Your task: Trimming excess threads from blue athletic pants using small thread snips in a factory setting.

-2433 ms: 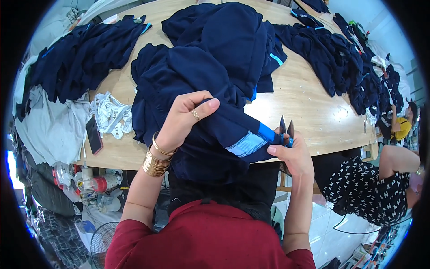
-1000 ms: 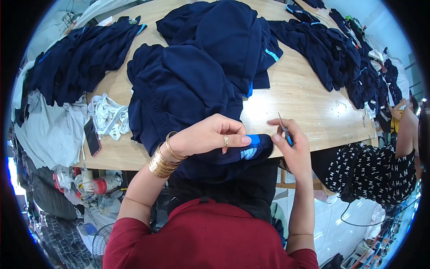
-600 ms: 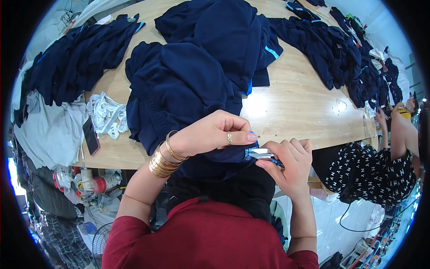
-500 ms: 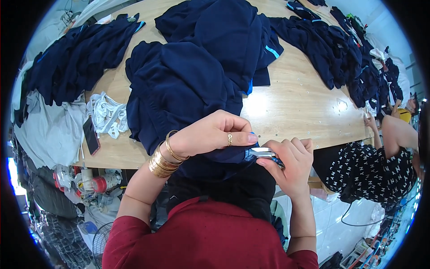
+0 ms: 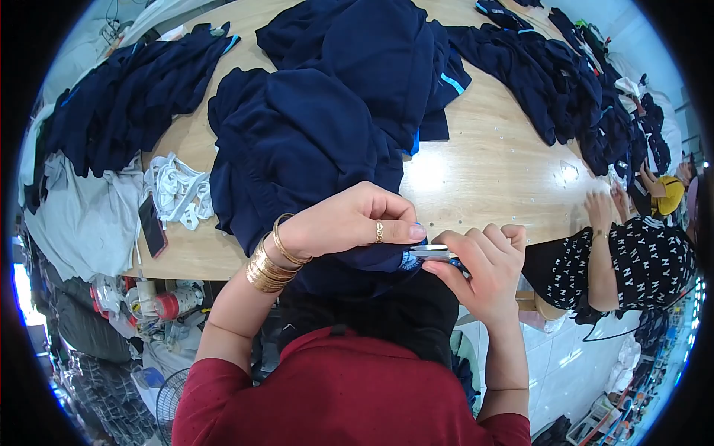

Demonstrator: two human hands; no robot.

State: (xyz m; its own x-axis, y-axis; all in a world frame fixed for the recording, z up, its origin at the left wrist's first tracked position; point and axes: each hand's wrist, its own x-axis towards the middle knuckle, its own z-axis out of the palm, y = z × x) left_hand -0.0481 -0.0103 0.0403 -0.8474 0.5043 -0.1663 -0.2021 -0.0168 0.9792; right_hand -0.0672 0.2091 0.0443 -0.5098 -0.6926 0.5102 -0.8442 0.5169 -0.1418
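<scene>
A navy garment [image 5: 309, 137] lies bunched before me, its near end drawn over the table's front edge. Thumb and fingers of my left hand [image 5: 349, 219], with gold bangles at the wrist, pinch a blue-trimmed edge of that cloth. In my right hand [image 5: 487, 273] is a pair of thread snips [image 5: 433, 251], their blades pointing left. The blade tips meet the light-blue patterned trim [image 5: 408, 260] just below my left thumb. Whether a thread lies between the blades is too small to tell.
More navy garments lie at the left [image 5: 141, 97] and right [image 5: 535, 89] of the wooden table [image 5: 506, 193]. White elastic strips [image 5: 177, 189] and a phone [image 5: 152, 227] sit on the left. A co-worker in a black patterned shirt [image 5: 643, 260] works at the right edge.
The snips have shifted slightly and their blades look closer together. My left hand keeps its pinch. At the right, the co-worker has leaned in, hands now over the table edge.
</scene>
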